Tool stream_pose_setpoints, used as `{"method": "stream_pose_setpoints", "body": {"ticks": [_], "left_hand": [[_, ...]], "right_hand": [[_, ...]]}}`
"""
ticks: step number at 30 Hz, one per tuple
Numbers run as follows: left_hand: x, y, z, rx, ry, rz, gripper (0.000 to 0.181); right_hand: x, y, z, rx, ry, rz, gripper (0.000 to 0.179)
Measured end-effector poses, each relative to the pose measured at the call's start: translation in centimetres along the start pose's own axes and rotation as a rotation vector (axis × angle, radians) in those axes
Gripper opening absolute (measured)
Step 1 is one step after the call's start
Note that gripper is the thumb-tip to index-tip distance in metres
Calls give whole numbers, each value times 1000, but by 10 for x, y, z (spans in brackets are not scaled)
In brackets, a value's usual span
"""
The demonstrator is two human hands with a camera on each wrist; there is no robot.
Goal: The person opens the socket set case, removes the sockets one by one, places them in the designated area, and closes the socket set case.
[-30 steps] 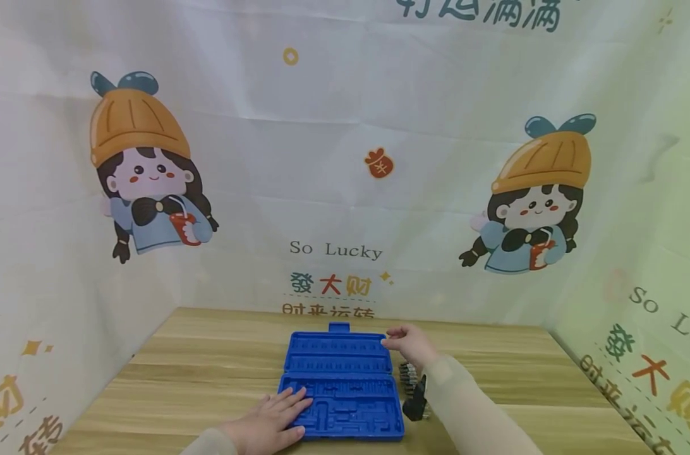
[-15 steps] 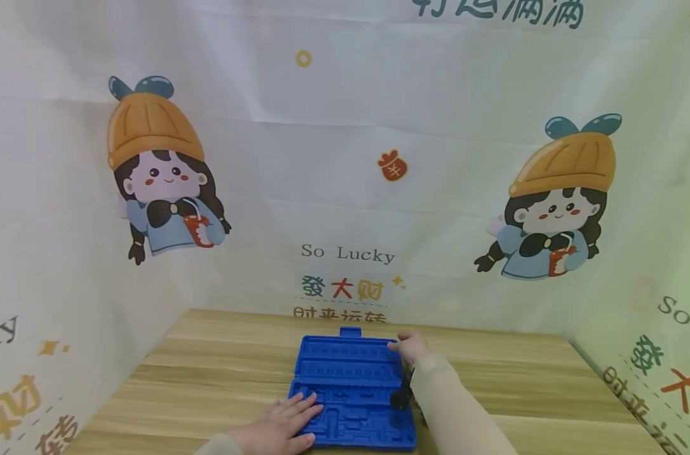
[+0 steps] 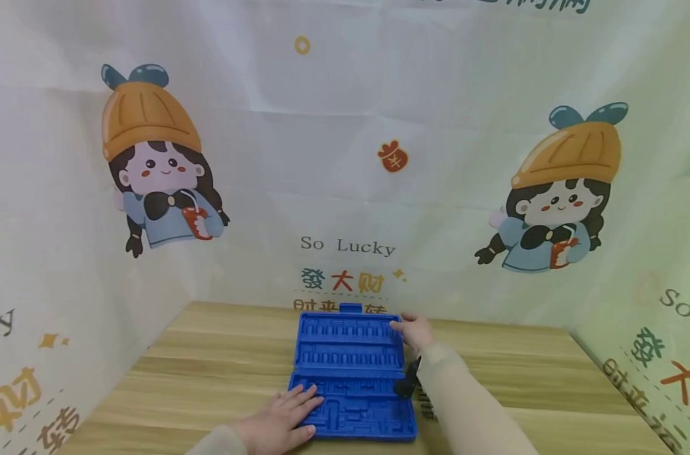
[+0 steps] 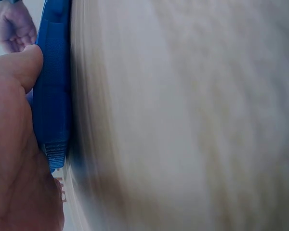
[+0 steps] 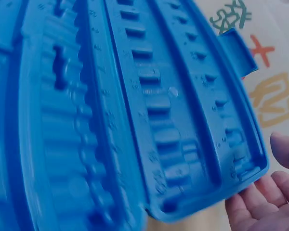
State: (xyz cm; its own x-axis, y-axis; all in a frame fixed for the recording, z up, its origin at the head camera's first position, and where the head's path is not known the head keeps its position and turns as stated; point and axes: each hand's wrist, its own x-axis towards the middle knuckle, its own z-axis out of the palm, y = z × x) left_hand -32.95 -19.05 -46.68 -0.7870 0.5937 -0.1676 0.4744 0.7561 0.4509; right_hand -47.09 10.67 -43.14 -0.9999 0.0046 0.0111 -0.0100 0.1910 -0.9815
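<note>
An unfolded blue plastic tool case (image 3: 351, 407) lies on the table, with moulded slots in both halves. Its far half, the lid (image 3: 349, 341), tilts up from the tabletop. My left hand (image 3: 279, 418) rests with spread, straight fingers on the near half's left side; the left wrist view has its thumb (image 4: 31, 65) against the case's edge. At the lid's far right corner is my right hand (image 3: 416, 332). In the right wrist view its fingers (image 5: 260, 197) touch the lid's edge from behind, while the thumb (image 5: 285, 151) stands apart from it.
Several small metal pieces (image 3: 427, 404) lie on the table right of the case, partly hidden by the right forearm. A black wrist-worn device (image 3: 405, 384) hangs over the case's right edge. A printed cloth backdrop (image 3: 345, 189) stands behind the wooden table (image 3: 208, 354).
My right hand has gone to the lid's corner, and the lid has risen from lying flat to a tilt. The left hand stays on the near half. The head view has shifted slightly.
</note>
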Motion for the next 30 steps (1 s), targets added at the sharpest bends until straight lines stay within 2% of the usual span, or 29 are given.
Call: {"method": "stream_pose_setpoints", "body": {"ticks": [4,11,16,20,23,27,30], "left_hand": [[-5,8,-2,26,25,-20,62],[-6,10,-1,55,43,-41,61],[-3,8,2,86,56,-25,63],[-3,9,2,134,80,-7,64],[-3,12,1,166,91,-3,64],[-4,18,-2,187,106,31,64],[-7,28,-8,219,149,140,61]], "right_hand": [[-12,-16,-4,-13,15,-66,58],[-30,-33,-13,-254,0,-207,48],[-39,-41,-19,-403,-1,-279,30],[-45,-41,-23,-443,-15,-313,24],[-51,-38,-26,-468,-26,-377,23],[-60,-34,-30,-530,-9,-485,19],[-67,-30,-31,-552,7,-538,18]]}}
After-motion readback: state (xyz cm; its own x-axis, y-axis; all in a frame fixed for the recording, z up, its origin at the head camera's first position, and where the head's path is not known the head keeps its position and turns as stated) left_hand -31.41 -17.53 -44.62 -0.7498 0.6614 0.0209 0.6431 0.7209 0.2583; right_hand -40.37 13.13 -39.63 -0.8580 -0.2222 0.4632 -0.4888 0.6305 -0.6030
